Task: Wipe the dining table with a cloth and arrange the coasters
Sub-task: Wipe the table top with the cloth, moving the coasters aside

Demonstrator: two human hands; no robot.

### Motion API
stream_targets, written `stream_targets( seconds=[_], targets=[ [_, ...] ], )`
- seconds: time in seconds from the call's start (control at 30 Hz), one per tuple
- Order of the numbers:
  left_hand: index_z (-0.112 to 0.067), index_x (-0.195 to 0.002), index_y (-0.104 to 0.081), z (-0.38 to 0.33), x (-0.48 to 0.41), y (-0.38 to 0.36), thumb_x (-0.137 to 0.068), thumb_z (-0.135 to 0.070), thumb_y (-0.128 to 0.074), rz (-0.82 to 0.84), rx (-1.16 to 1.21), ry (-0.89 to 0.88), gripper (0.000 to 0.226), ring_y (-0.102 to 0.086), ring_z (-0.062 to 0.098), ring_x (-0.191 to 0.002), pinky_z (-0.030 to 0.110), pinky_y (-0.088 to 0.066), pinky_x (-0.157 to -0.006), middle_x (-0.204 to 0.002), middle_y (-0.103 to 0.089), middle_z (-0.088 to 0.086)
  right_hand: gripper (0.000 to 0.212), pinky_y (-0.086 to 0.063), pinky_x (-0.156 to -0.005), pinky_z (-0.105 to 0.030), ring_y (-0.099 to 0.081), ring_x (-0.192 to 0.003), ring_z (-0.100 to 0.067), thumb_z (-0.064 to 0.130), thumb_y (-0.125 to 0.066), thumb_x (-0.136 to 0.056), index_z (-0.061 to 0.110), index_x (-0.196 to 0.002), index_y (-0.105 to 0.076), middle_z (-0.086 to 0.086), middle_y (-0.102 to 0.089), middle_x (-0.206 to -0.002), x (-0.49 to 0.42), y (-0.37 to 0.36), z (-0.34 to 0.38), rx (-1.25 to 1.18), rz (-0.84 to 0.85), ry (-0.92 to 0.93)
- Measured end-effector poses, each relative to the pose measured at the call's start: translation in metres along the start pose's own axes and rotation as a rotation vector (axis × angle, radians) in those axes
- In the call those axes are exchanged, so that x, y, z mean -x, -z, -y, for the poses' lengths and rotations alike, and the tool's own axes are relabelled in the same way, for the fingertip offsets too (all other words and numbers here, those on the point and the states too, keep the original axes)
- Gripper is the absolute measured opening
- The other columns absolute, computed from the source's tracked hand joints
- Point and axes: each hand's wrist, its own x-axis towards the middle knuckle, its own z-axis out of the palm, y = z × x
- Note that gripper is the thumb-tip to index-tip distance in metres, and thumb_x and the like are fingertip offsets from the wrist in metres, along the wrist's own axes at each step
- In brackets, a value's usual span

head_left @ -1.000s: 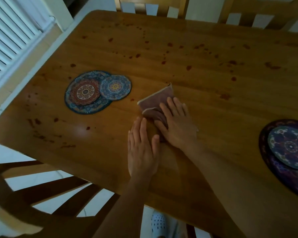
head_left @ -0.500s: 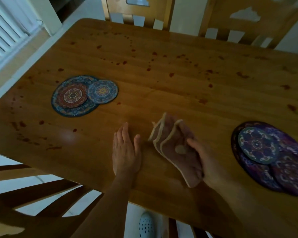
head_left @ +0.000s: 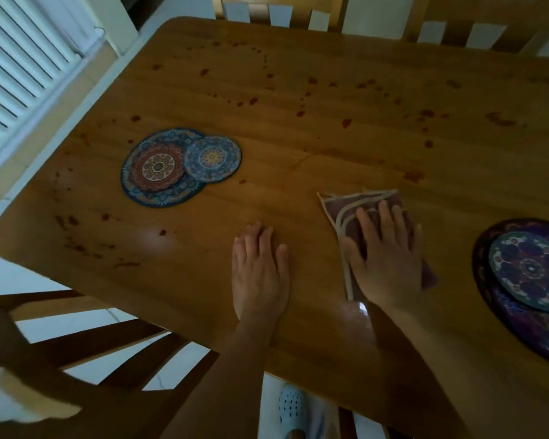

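A folded maroon cloth (head_left: pixel 346 205) with pale edging lies flat on the wooden dining table (head_left: pixel 298 147). My right hand (head_left: pixel 385 258) presses down on it with straight fingers. My left hand (head_left: pixel 259 274) rests flat on the bare wood to the cloth's left, near the front edge. At the left a small blue coaster (head_left: pixel 213 159) overlaps a larger round blue-and-red mat (head_left: pixel 156 172). At the right edge a round patterned coaster (head_left: pixel 530 270) lies on a large dark purple mat (head_left: pixel 526 331). Dark red spots dot the tabletop.
Wooden chairs stand at the far side (head_left: pixel 298 11) and at the near left corner (head_left: pixel 76 359). A white radiator (head_left: pixel 19 68) runs along the wall at the left. A foot in a pale perforated shoe (head_left: pixel 292 407) shows below the table's front edge.
My right hand held the cloth lifted off the table half a second ago; now the cloth lies flat further right with the hand pressed on it. My left hand stays flat.
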Motion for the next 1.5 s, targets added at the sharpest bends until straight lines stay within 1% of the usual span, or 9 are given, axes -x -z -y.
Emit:
stream_targets(
  seconds=[0.1,0.27,0.43,0.63,0.83,1.0,1.17,1.37,1.5],
  targets=[
    [-0.019,-0.141,-0.043,0.001,0.0,-0.001,-0.104,-0.042,-0.028,-0.007,0.005,-0.003,0.046,-0.027,0.02,-0.14,0.039,-0.019,-0.121,-0.15,-0.034,-0.002,0.061,-0.008,-0.119,-0.056,-0.014,-0.149,-0.032,0.055,-0.021,-0.098,0.024,-0.15,-0.033,-0.011,-0.024,-0.16,-0.03,-0.005,0.03,-0.006,-0.032,0.013],
    [-0.014,-0.132,-0.051,0.002,-0.001,0.0,-0.102,-0.029,-0.027,-0.036,0.014,-0.048,0.041,-0.039,0.026,-0.132,0.045,-0.029,-0.114,-0.141,-0.045,0.005,0.056,-0.013,-0.119,-0.053,-0.021,-0.147,-0.029,0.049,-0.029,-0.1,0.024,-0.148,-0.037,-0.008,-0.032,-0.157,-0.02,-0.015,0.075,-0.035,0.002,0.33],
    [-0.013,-0.134,-0.049,0.006,0.001,0.0,-0.098,-0.022,-0.036,-0.032,0.01,-0.061,0.04,-0.038,0.029,-0.13,0.047,-0.031,-0.112,-0.143,-0.044,0.006,0.056,-0.016,-0.12,-0.05,-0.021,-0.148,-0.026,0.051,-0.034,-0.098,0.024,-0.146,-0.041,-0.005,-0.033,-0.157,0.052,-0.008,0.02,0.004,0.087,0.464],
    [-0.015,-0.137,-0.046,0.003,0.001,-0.004,-0.102,-0.028,-0.034,-0.031,-0.028,-0.035,0.039,-0.035,0.026,-0.135,0.046,-0.03,-0.113,-0.147,-0.04,0.004,0.058,-0.012,-0.12,-0.047,-0.017,-0.148,-0.027,0.052,-0.027,-0.099,0.022,-0.148,-0.035,-0.009,-0.029,-0.158,0.051,0.007,-0.079,0.027,0.044,0.212],
    [-0.014,-0.135,-0.047,0.002,-0.001,-0.006,-0.1,-0.029,-0.037,-0.046,-0.023,-0.019,0.039,-0.036,0.025,-0.133,0.047,-0.033,-0.112,-0.145,-0.041,0.004,0.059,-0.006,-0.12,-0.051,-0.016,-0.148,-0.033,0.047,-0.027,-0.1,0.016,-0.149,-0.036,-0.014,-0.027,-0.158,-0.025,0.001,-0.03,-0.055,-0.062,-0.084],
    [-0.013,-0.132,-0.049,0.005,-0.001,-0.004,-0.099,-0.026,-0.038,-0.054,-0.005,-0.047,0.038,-0.039,0.027,-0.129,0.048,-0.033,-0.11,-0.143,-0.043,0.005,0.053,-0.014,-0.12,-0.051,-0.025,-0.146,-0.03,0.045,-0.036,-0.098,0.019,-0.143,-0.045,-0.01,-0.036,-0.155,0.016,-0.007,0.036,-0.098,-0.051,0.232],
    [-0.014,-0.136,-0.047,0.007,0.0,-0.005,-0.101,-0.028,-0.038,-0.033,-0.009,-0.047,0.039,-0.037,0.027,-0.132,0.047,-0.033,-0.112,-0.145,-0.04,0.004,0.057,-0.014,-0.121,-0.047,-0.012,-0.15,-0.021,0.053,-0.035,-0.099,0.025,-0.148,-0.038,-0.002,-0.026,-0.16,0.099,-0.003,-0.016,-0.051,0.114,0.512],
    [-0.013,-0.134,-0.048,0.003,-0.001,-0.005,-0.099,-0.026,-0.039,-0.052,-0.021,-0.036,0.038,-0.038,0.027,-0.13,0.048,-0.034,-0.11,-0.144,-0.043,0.006,0.052,-0.015,-0.12,-0.049,-0.017,-0.149,-0.025,0.043,-0.027,-0.102,0.018,-0.145,-0.041,-0.008,-0.032,-0.157,0.06,0.004,-0.054,-0.035,0.013,0.176],
    [-0.013,-0.136,-0.046,0.001,-0.001,-0.005,-0.1,-0.027,-0.037,-0.039,-0.046,-0.019,0.04,-0.035,0.026,-0.134,0.046,-0.029,-0.115,-0.146,-0.04,0.005,0.068,-0.005,-0.122,-0.049,-0.014,-0.15,-0.028,0.059,-0.022,-0.098,0.016,-0.149,-0.034,-0.012,-0.026,-0.159,0.01,0.001,-0.016,-0.037,-0.023,-0.058]
  ],
)
